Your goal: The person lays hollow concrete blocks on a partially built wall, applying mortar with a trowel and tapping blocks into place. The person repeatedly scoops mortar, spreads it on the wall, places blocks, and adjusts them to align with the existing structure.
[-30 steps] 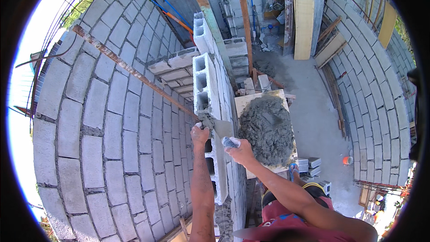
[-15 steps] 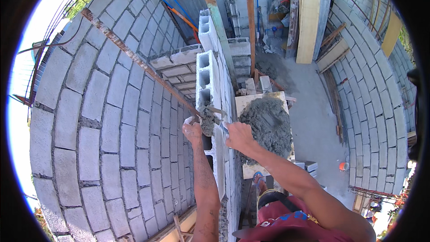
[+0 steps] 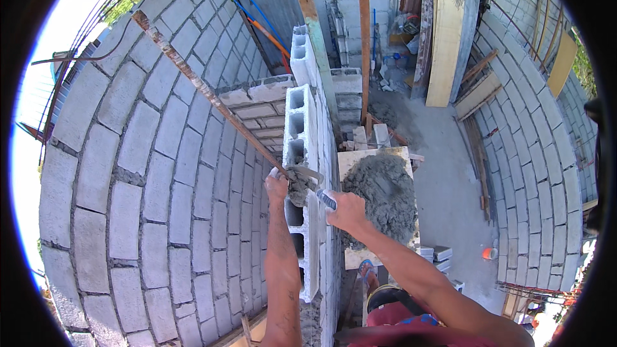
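Observation:
My right hand (image 3: 348,211) is closed around the dark handle of a trowel (image 3: 326,200). Its blade (image 3: 306,171) lies over a lump of grey mortar (image 3: 299,187) on top of a hollow-block wall (image 3: 312,225). Against the left side of that mortar is my left hand (image 3: 276,186), its fingers curled and partly hidden; what they hold, if anything, I cannot make out. Beside this hand, a long rusty rod (image 3: 205,92) slants up to the left from the mortar. Open cells show in the hollow blocks on both sides of the mortar.
Right of the wall, a pile of wet mortar (image 3: 384,194) sits on a pale board (image 3: 352,258). A tall block wall (image 3: 154,186) rises at the left. Wooden posts (image 3: 364,45) stand beyond, and an orange-red container (image 3: 490,254) is on the floor at right.
The trowel has turned and drawn back slightly, so more of its handle shows. My left hand stays beside the mortar. The whole view has shifted a little, showing more of the near block.

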`<state>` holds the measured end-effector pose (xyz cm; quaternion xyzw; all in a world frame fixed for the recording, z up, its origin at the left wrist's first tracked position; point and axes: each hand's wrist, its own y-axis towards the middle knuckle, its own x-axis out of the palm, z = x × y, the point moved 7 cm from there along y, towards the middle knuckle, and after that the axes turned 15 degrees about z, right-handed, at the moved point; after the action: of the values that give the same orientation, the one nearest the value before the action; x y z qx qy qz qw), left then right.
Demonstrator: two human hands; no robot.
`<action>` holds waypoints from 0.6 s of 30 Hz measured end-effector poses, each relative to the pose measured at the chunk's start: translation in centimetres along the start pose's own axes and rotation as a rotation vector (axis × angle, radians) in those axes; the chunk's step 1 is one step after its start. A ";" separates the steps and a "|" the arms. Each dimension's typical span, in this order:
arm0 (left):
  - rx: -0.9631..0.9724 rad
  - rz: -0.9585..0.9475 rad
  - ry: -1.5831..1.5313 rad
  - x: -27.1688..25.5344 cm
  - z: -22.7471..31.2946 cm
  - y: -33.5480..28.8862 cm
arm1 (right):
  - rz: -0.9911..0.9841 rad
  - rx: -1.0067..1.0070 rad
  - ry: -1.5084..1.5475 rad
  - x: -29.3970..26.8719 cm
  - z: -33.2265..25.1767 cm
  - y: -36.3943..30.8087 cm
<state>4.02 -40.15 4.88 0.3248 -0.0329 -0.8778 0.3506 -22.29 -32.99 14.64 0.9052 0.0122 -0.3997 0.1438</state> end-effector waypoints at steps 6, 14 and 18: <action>0.132 -0.081 0.335 1.1 0.1 -1.4 | -0.010 0.100 0.050 0.7 1.1 -1.7; -0.034 0.086 0.004 0.5 -1.7 -0.6 | 0.059 0.025 0.081 0.8 1.9 0.3; 0.007 0.048 0.143 0.7 -1.8 -0.7 | 0.004 0.052 0.002 0.9 2.0 0.5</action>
<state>4.34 -39.77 2.89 0.3868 -0.0186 -0.8436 0.3719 -23.09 -34.07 12.84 0.9091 0.0002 -0.3986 0.1211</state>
